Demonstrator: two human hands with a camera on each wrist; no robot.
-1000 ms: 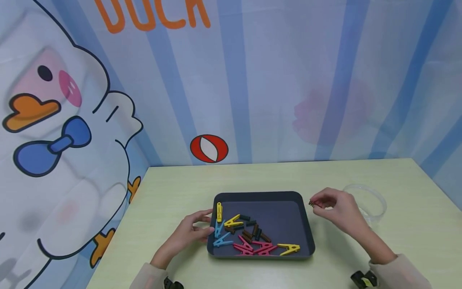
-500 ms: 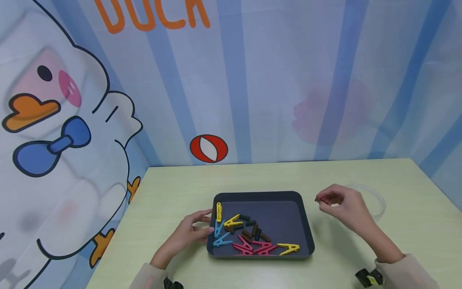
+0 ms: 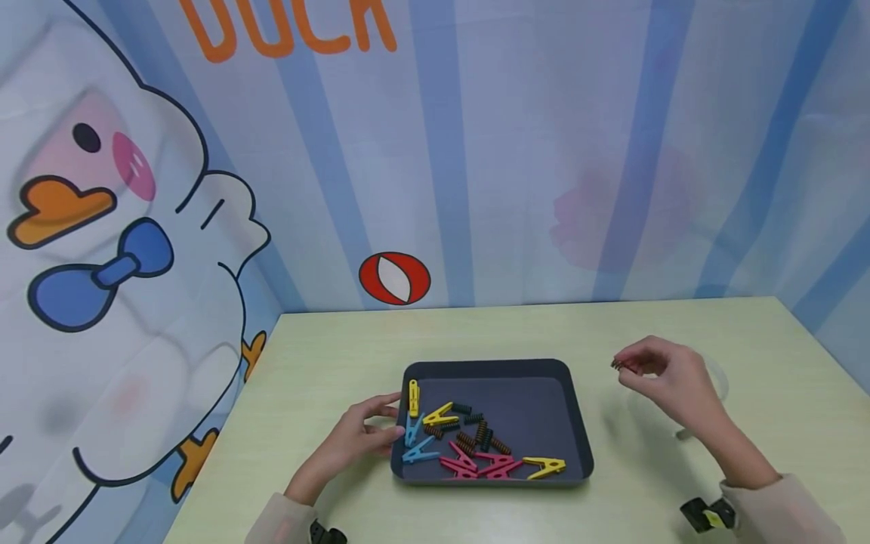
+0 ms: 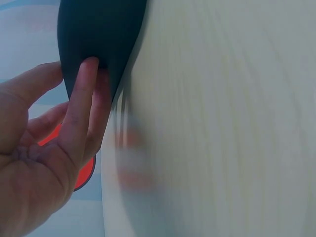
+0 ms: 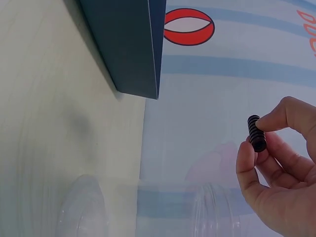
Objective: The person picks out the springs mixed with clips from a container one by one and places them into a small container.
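The right hand pinches a small coil spring between its thumb and fingertips, in the air over the surface, to the right of the tray and well apart from it. Up close the spring looks dark and tightly ribbed (in the head view it seems more brown). A clear round container is near that hand and is partly hidden by it. The left hand is at the other side, gripping the tray by its left wall, with thumb and fingers at the rim and on the outside.

Inside the dark grey tray, the things are gathered in the left and near part. One yellow clip lies along the left wall, a second one just right of it near the loose springs, and a third by the near wall to the right. Two blue clips lie near the left hand. Pink-red clips overlap in a heap along the near wall. The loose springs, some blackish and some coppery, are spread in the middle among the clips. Behind the surface is a blue striped backdrop with a cartoon duck at the left and a red ball printed low down
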